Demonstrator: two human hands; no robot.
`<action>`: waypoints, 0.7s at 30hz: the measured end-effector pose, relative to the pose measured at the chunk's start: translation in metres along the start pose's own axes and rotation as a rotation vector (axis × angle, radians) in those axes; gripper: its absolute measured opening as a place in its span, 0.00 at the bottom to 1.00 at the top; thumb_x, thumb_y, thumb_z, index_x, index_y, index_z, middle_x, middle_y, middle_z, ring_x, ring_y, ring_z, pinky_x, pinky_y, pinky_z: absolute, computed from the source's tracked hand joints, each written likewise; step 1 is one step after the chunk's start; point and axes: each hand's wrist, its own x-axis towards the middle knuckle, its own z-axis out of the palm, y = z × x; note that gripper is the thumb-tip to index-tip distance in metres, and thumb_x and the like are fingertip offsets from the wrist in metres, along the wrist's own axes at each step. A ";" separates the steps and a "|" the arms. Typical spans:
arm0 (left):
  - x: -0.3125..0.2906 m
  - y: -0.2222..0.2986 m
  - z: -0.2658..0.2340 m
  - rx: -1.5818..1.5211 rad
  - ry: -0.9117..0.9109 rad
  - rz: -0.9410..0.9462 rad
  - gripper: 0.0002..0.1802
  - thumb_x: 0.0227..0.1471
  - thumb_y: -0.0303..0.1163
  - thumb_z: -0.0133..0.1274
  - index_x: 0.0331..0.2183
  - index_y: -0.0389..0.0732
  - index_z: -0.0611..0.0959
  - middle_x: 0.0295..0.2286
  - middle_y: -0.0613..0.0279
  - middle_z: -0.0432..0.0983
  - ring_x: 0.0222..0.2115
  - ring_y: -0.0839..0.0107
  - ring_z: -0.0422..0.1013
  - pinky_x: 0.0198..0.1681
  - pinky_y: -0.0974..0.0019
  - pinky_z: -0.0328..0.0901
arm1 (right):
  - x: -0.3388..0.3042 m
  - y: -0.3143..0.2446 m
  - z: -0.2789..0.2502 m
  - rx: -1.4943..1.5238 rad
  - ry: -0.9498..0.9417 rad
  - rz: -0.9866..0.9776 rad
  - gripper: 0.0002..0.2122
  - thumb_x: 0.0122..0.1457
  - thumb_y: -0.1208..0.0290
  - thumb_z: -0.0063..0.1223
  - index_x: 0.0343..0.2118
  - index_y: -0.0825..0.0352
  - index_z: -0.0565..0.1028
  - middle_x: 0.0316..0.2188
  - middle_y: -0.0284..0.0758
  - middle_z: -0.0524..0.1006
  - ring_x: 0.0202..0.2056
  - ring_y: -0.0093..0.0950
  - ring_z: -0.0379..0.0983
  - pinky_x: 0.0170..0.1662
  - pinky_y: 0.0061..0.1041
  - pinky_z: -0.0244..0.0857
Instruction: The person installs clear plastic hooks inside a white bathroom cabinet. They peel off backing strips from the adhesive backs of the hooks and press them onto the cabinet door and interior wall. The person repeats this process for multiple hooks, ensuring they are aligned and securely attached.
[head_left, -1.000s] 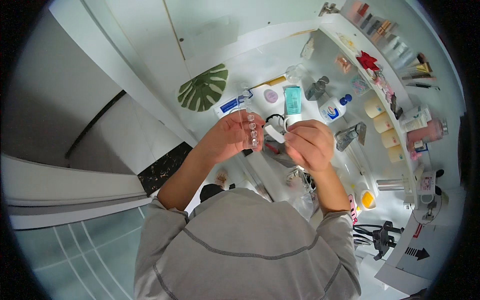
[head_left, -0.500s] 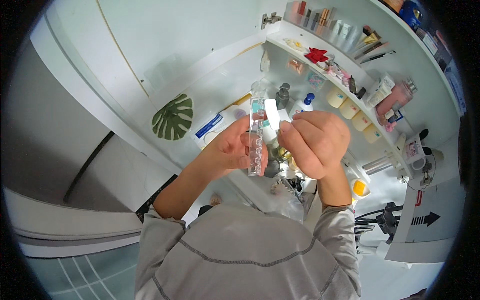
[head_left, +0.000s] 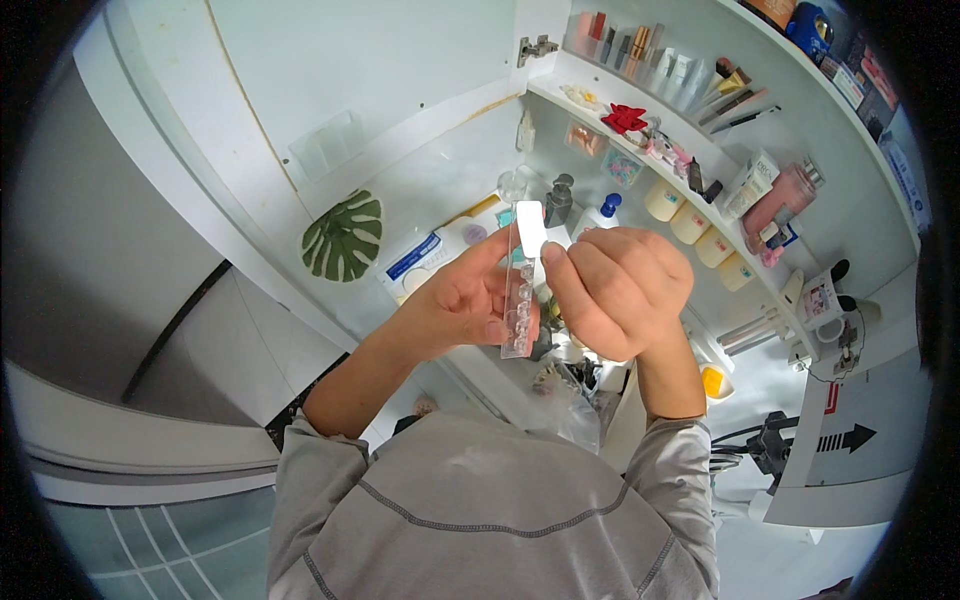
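By a white shelf (head_left: 548,88), the left hand (head_left: 452,308) holds a clear rack (head_left: 513,342), likely light, stiff, best edge-held; the right hand (head_left: 622,290) pinches a white strip (head_left: 532,228).

Below the fingers (head_left: 588,312) we see a plain grey shirt (head_left: 490,480); dark stitching (head_left: 500,524) curves across it, with two slanting seams (head_left: 656,556) lower down; its loose, creased sleeves (head_left: 672,465) stop well short of the fingers, leaving forearms (head_left: 368,382) bare.
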 end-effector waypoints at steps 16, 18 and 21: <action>-0.009 0.007 -0.001 0.002 0.039 0.003 0.49 0.47 0.31 0.59 0.62 0.46 0.45 0.36 0.60 0.70 0.35 0.73 0.70 0.38 0.67 0.68 | 0.009 -0.003 0.009 0.029 -0.022 -0.042 0.10 0.37 0.70 0.50 0.26 0.66 0.75 0.24 0.29 0.72 0.24 0.22 0.69 0.26 0.17 0.60; -0.010 0.008 -0.002 0.008 0.039 -0.002 0.49 0.47 0.30 0.58 0.62 0.46 0.45 0.36 0.60 0.70 0.35 0.74 0.70 0.39 0.68 0.68 | 0.009 -0.004 0.010 0.035 -0.032 -0.043 0.10 0.37 0.70 0.50 0.26 0.66 0.75 0.24 0.29 0.72 0.25 0.22 0.69 0.26 0.17 0.61; -0.011 0.009 -0.003 0.024 0.042 -0.005 0.48 0.47 0.28 0.57 0.62 0.46 0.45 0.37 0.61 0.69 0.35 0.74 0.70 0.39 0.68 0.67 | 0.010 -0.005 0.011 0.041 -0.043 -0.033 0.11 0.36 0.70 0.51 0.26 0.66 0.75 0.24 0.29 0.72 0.25 0.23 0.69 0.26 0.17 0.61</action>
